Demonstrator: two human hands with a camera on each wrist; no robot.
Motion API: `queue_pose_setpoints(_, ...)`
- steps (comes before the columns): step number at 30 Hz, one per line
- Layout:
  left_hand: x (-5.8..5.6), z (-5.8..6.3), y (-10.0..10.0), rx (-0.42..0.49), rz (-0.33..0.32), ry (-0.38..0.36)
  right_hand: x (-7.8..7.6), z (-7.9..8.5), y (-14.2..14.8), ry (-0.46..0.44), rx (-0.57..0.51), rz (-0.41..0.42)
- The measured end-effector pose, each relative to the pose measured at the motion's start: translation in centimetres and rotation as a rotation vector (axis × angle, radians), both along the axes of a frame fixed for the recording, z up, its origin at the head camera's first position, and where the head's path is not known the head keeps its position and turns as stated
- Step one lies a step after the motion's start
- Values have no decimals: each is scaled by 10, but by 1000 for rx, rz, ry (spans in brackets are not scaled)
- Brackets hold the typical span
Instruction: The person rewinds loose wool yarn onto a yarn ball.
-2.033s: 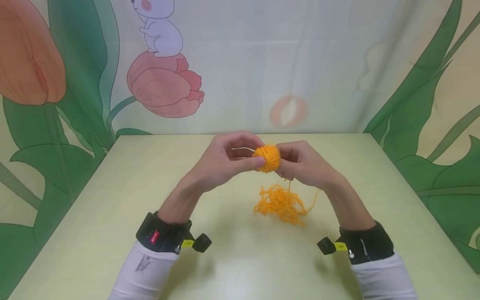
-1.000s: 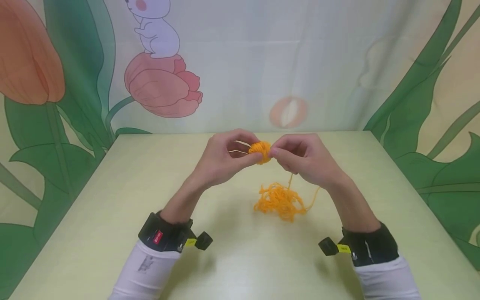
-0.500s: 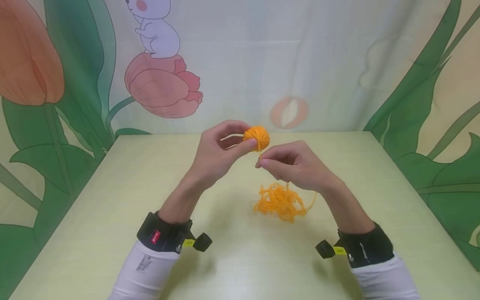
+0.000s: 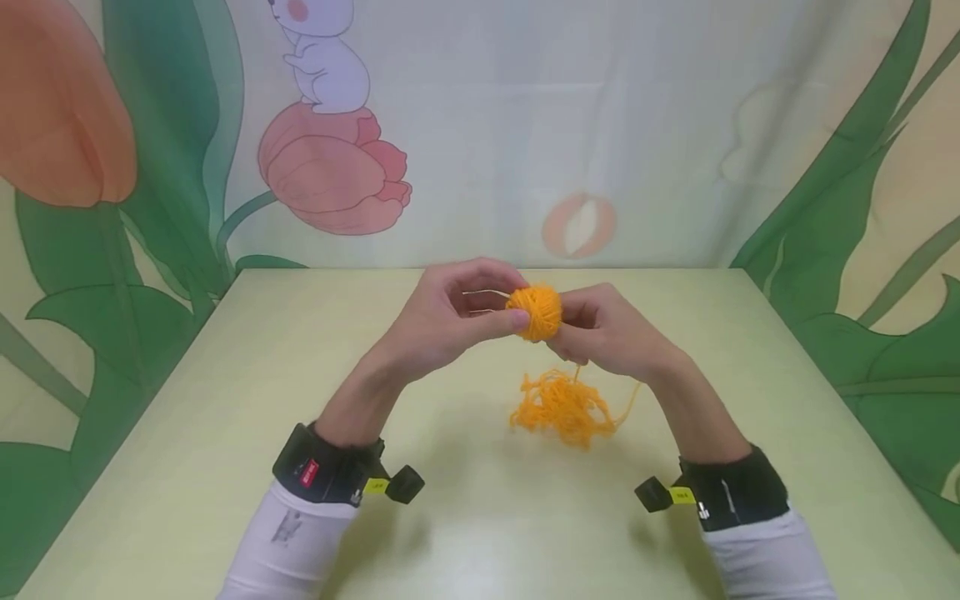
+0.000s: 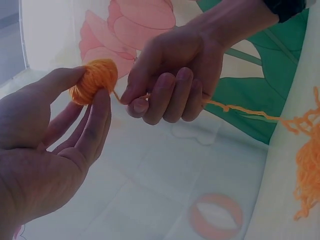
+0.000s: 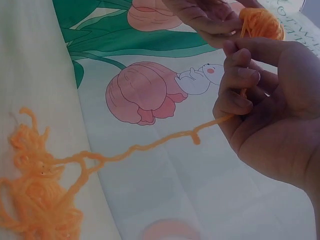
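My left hand (image 4: 453,317) pinches a small orange ball of yarn (image 4: 540,312) between thumb and fingers, above the middle of the table. Close at its right side, my right hand (image 4: 611,329) holds the yarn strand (image 5: 240,109) running from the ball. In the left wrist view the thumb and index finger pinch that strand, with the other fingers curled round it. From the right hand the strand drops to a loose orange tangle of yarn (image 4: 564,408) on the table, also seen in the right wrist view as a yarn heap (image 6: 42,195).
The pale yellow table (image 4: 247,400) extends around the yarn on every side. Behind it hangs a curtain (image 4: 480,150) printed with tulips and a white animal. Each wrist wears a black strap (image 4: 330,467) with a small camera.
The right hand has gone round the ball, from its right side to below it and back to the right. The left hand dipped and turned the ball, rose, then came back. The tangle stays in place.
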State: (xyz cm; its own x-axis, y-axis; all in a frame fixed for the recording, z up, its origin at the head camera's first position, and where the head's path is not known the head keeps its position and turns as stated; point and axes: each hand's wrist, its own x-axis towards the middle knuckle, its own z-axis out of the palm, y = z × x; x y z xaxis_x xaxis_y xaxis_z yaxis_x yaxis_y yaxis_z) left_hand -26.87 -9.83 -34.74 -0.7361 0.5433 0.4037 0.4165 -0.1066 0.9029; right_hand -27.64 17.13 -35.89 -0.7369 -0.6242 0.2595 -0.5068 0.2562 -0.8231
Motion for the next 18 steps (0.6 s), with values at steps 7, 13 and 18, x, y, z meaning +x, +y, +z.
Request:
queue_pose_setpoints(7, -1, -1, 3, -79, -118, 44, -3, 2, 7, -41, -55, -4)
queue_pose_setpoints(13, -3, -2, 5, -152, -107, 79, -2, 6, 8, -45, -112, -40)
queue_pose_setpoints(18, -5, -5, 7, -197, -69, 103, 2, 8, 8, -29, -148, -80)
